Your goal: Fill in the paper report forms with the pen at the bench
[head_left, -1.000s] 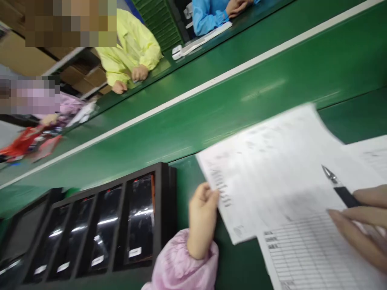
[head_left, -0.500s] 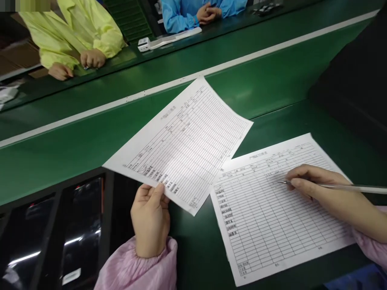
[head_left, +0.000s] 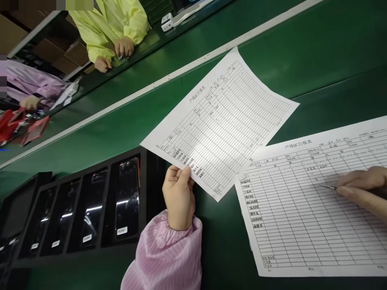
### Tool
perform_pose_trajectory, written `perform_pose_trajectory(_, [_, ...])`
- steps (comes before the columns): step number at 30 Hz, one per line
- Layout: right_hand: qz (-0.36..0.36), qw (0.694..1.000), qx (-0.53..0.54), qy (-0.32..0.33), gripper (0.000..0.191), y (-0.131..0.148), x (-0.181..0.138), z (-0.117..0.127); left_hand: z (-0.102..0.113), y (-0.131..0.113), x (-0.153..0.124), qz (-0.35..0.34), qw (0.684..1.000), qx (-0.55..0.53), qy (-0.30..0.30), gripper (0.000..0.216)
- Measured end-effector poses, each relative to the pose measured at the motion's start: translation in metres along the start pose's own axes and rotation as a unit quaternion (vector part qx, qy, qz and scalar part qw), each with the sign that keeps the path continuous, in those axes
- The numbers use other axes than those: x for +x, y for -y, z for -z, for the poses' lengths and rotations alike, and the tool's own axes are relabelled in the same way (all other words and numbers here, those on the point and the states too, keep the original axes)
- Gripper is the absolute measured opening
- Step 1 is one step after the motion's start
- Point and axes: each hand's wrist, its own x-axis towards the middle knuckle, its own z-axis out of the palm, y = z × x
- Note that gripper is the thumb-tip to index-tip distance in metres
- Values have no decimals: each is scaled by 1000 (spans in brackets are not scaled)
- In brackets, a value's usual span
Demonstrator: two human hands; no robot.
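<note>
Green conveyor belt (head_left: 302, 52) runs diagonally across the whole view, white stripe (head_left: 187, 70) along its far edge. Green bench surface (head_left: 223, 241) sits nearer the camera, just below the belt.

Black tray (head_left: 145, 193) at lower left, slots in a row holding dark glossy phones (head_left: 128, 193), each with a small white label low down. 4 slots clearly visible, further ones too dark to count.

Flat sheet (head_left: 302, 225), a printed grid form, lies on the bench at right, running off the right edge. Held sheet (head_left: 220, 121), same kind of form, is lifted off the bench and tilted, its lower right corner overlapping the flat sheet's top left corner.

Across the belt: a person in a yellow smock (head_left: 111, 24) with both hands resting on the far ledge, a person in a pink sleeve (head_left: 33, 80) at far left beside red items (head_left: 21, 129). White device (head_left: 167, 21) on the far ledge, top centre.

Left hand (head_left: 179, 197), pink cuff, fingers curled closed, thumb pinching the held sheet's lower edge. Right hand (head_left: 361, 189) enters from the right edge, fingers closed around a pen (head_left: 328, 186), tip touching the flat sheet in its upper rows.
</note>
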Motion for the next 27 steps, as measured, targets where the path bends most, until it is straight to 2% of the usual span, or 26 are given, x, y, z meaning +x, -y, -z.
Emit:
perform_pose_trajectory(4, [-12, 999, 48, 21, 36, 20, 2, 4, -3, 1, 0, -3, 1000, -6, -20, 22])
perform_pose_trajectory(8, [11, 999, 39, -4, 38, 33, 4, 5, -6, -2, -2, 11, 1000, 1, -28, 17])
perform_pose_trajectory(12, [38, 999, 31, -3, 39, 26, 6, 2, -8, -5, -4, 15, 999, 20, -35, 15])
perform_pose_trajectory(19, [136, 990, 41, 1, 34, 19, 7, 1, -10, -6, -5, 26, 998, 42, -51, 14])
perform_pose_trajectory(27, [115, 993, 35, 15, 39, 19, 8, 1, -11, -6, -5, 34, 997, 40, -55, 16])
